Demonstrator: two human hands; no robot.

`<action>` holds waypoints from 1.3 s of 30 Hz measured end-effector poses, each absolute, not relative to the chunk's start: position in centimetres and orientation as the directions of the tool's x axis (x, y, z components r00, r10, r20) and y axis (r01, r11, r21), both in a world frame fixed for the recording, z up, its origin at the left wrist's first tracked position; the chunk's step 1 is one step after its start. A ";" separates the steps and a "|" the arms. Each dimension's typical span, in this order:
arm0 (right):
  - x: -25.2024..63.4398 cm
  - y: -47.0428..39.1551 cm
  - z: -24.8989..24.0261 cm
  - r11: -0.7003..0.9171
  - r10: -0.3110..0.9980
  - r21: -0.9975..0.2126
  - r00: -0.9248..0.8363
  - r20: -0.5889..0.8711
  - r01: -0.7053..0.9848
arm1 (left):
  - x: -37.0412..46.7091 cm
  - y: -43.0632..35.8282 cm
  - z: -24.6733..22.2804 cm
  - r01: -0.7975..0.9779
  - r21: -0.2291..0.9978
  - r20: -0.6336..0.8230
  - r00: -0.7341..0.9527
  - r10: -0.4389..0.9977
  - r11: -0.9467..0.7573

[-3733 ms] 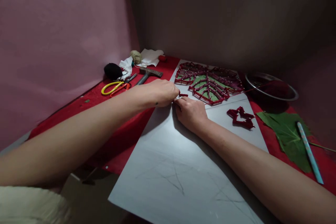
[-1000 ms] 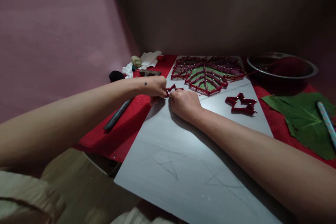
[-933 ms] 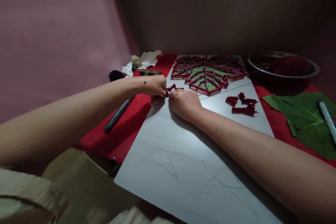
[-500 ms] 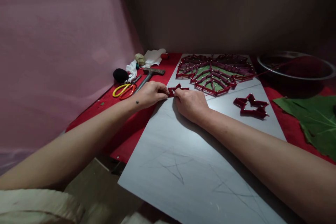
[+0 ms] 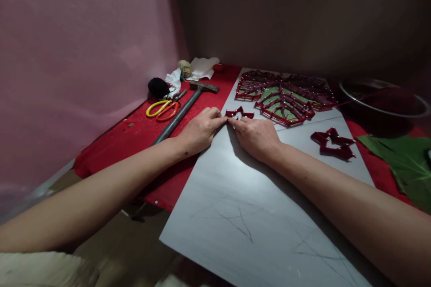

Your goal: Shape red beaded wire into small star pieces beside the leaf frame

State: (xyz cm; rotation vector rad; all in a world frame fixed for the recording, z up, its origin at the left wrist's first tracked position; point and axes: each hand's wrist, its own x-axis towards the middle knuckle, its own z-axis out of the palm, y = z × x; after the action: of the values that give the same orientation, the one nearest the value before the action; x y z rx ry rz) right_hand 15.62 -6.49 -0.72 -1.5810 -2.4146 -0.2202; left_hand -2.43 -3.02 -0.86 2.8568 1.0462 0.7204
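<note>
My left hand (image 5: pixel 200 129) reaches in from the left, its fingers closed and the fingertips meeting my right hand's at the near-left corner of a small star of nails wound with red yarn (image 5: pixel 239 112). Whatever its fingertips pinch is too small to make out. My right hand (image 5: pixel 257 138) is closed, its index finger at the same corner; a thin red yarn strand (image 5: pixel 278 123) runs from behind it toward the leaf design. The star sits on a pale board (image 5: pixel 215 197). Beyond it is a large leaf (image 5: pixel 286 101) of nails, red yarn and green areas.
A second red star (image 5: pixel 333 143) is on the right, and pencilled stars mark the near board. On the red cloth (image 5: pixel 128 148) lie a hammer (image 5: pixel 180 114), scissors (image 5: pixel 163 110), a black yarn ball (image 5: pixel 158 87) and white paper. A metal bowl (image 5: pixel 384 114) and a green leaf (image 5: pixel 407 161) lie right.
The view has shifted, so the scene sits further right. Both hands have come together at the small star's near-left corner, their index fingers straighter than before.
</note>
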 end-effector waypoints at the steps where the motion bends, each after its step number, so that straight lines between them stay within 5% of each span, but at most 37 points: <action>1: 15.6 -6.5 -0.6 0.405 0.879 0.005 -0.391 0.274 0.914 | -2.6 -3.0 -1.0 0.595 0.143 0.408 0.692 0.595 -0.791; 7: 15.3 -6.4 -0.1 0.442 0.862 0.119 -0.458 0.218 0.889 | -2.7 -3.1 -0.4 0.579 0.090 0.271 0.768 0.579 -0.810; 14: 15.5 -6.2 0.1 0.463 0.858 0.118 -0.478 0.188 0.878 | -2.5 -3.4 0.3 0.578 0.089 0.213 0.784 0.583 -0.811; 23: 15.8 -6.4 -0.3 0.437 0.871 0.034 -0.432 0.235 0.899 | -1.5 -2.0 1.8 0.712 0.419 0.233 0.516 0.824 -0.564; 32: 15.8 -6.3 -0.4 0.447 0.862 0.023 -0.437 0.258 0.894 | -0.5 -1.5 2.4 0.764 0.228 0.192 0.573 0.797 -0.604; 39: 15.9 -6.2 -0.5 0.453 0.858 0.016 -0.441 0.262 0.891 | 1.0 -1.5 4.3 0.796 -0.045 -0.009 0.604 0.797 -0.603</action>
State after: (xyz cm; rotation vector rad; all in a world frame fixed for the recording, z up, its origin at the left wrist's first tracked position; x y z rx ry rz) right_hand 15.88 -6.24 -0.48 -1.5219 -2.4869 -0.2238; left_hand 0.98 -1.46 4.28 2.8453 1.4140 -0.0444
